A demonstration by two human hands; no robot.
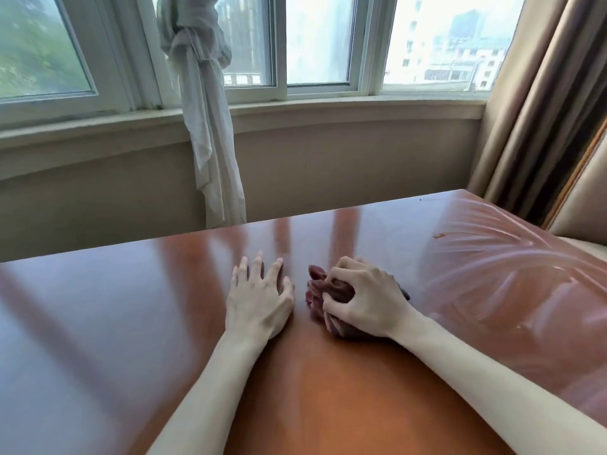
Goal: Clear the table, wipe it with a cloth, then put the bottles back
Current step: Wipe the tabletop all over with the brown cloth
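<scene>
Your right hand [361,298] is curled tight over a bunched dark reddish-brown cloth [320,290], fingers dug into its folds and the thumb hooked round the near side, pressing the wad down onto the table [115,339]. Your left hand [259,300] lies just beside it, palm down on the wood, fingers spread and nearly straight, holding nothing; only a narrow strip of bare tabletop separates the thumb from the cloth. Both forearms reach in from the near edge, the right one crossing from the lower right corner. The cloth sits about mid-table, a little right of centre. To the right of it the glossy red-brown surface carries curved wet streaks [492,267] fanning toward the right edge, and a small orange-brown speck [438,236] lies near the far right part, with a tinier one close to the far corner. Left of your left hand the tabletop runs wide and bare to the frame's edge. The far edge runs on a diagonal, rising toward the right, with a gap behind it before the beige wall under the window sill [328,108]. A knotted white sheer curtain [203,110] hangs beyond the far edge, and brown drapes [542,110] stand near the far right corner. A pale upholstered seat [581,205] sits just beside the right edge.
</scene>
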